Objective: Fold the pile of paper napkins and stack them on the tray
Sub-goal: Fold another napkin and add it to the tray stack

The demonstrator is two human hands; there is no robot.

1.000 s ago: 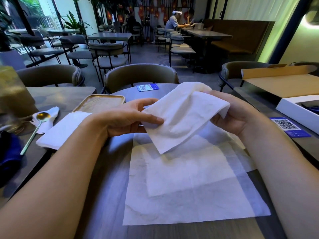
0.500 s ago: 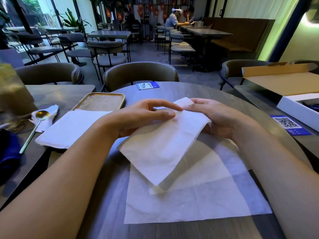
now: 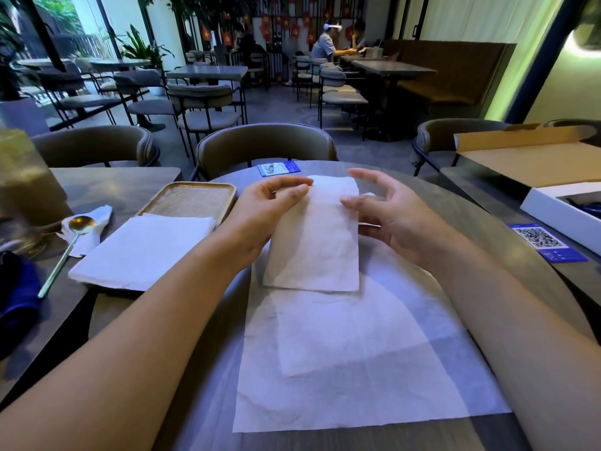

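Observation:
A folded white napkin (image 3: 317, 239) stands tilted over the round table, its lower edge resting on the pile of unfolded napkins (image 3: 341, 359). My left hand (image 3: 260, 213) pinches its upper left corner, fingers in front and thumb behind. My right hand (image 3: 393, 216) is beside its right edge with the thumb tip touching the paper and the fingers spread free. The wooden tray (image 3: 232, 198) lies to the left with nothing on it. A flat stack of folded napkins (image 3: 143, 249) lies just in front of the tray.
A gold spoon (image 3: 76, 229) rests on a crumpled napkin at the left, near a blue cloth (image 3: 16, 301). QR cards (image 3: 278, 167) (image 3: 546, 242) lie on the tables. A white box (image 3: 553, 206) and cardboard lid are at the right. A chair (image 3: 263, 141) stands behind the table.
The napkin was folded narrower and turned upright, then lowered onto the pile. My right hand let go of it and now only touches its edge.

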